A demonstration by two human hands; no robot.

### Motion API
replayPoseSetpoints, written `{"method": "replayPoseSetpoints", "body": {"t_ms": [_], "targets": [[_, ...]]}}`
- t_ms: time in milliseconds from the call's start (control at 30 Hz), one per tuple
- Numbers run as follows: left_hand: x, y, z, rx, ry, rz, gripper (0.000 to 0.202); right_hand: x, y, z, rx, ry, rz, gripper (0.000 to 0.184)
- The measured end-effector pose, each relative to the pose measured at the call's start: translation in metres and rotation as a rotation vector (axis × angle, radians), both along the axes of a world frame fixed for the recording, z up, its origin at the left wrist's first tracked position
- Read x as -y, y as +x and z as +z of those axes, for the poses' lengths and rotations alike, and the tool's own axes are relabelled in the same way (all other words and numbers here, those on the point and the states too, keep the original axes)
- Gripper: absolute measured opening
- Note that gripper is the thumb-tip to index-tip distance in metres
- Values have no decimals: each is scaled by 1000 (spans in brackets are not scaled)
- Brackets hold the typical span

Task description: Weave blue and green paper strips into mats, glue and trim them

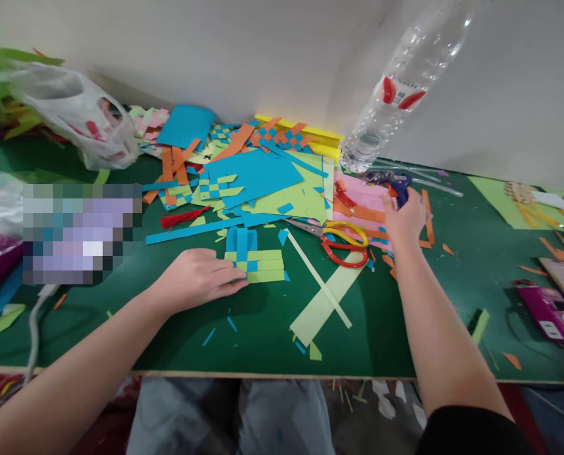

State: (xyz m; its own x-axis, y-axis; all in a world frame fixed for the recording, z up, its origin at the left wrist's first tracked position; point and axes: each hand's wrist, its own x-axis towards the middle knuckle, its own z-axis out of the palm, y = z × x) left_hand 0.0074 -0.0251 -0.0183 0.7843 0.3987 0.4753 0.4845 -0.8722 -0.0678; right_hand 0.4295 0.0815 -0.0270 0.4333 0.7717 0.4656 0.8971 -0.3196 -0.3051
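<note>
My left hand point(201, 278) lies over the left edge of a small piece of woven paper strips point(265, 265), blue and light green. Its fingers are closed together with their tips on the weave, holding it against the table. At the right, my right hand point(405, 212) is wrapped round the handle of a dark blue glue gun point(399, 183), its nozzle pointing left. Between my hands lie scissors point(332, 240) with one red and one yellow handle, blades toward the left. Pale green paper strips point(327, 300) cross just below them.
Blue and green paper sheets point(253, 177) pile up along the wall. A clear plastic bottle point(381, 120) leans behind the glue gun. A red tassel point(184, 217), a white plastic bag point(83, 120) and a blurred-out device point(83, 234) are at left; a purple box point(547, 313) is at right.
</note>
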Motion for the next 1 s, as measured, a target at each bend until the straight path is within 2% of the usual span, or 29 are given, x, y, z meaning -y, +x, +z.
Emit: {"method": "replayPoseSetpoints", "body": {"t_ms": [233, 400, 500, 600, 700, 800, 867, 933, 1000], "targets": [[-1, 0, 0, 16, -14, -37, 12, -26, 4, 3, 31, -224, -146, 51], [-1, -1, -1, 2, -42, -37, 13, -35, 3, -9, 77, -198, -145, 50], [0, -1, 0, -12, -36, -25, 16, -33, -1, -7, 102, -118, -111, 50], [0, -1, -1, -24, -37, -7, 18, -18, -15, 6, 171, 61, 38, 42], [0, -1, -1, -25, -24, -4, 18, 15, -41, 21, 188, 142, 316, 26], [1, 0, 1, -12, -1, -16, 17, 53, -68, 27, 188, 51, 662, 21], [1, 1, 1, -14, -2, -21, 18, 72, -79, 27, 243, -41, 830, 21], [1, 1, 1, -22, -14, -30, 19, 81, -85, 25, 303, -134, 889, 24], [0, 1, 1, -29, -19, -35, 20, 84, -86, 24, 325, -207, 882, 29]]}}
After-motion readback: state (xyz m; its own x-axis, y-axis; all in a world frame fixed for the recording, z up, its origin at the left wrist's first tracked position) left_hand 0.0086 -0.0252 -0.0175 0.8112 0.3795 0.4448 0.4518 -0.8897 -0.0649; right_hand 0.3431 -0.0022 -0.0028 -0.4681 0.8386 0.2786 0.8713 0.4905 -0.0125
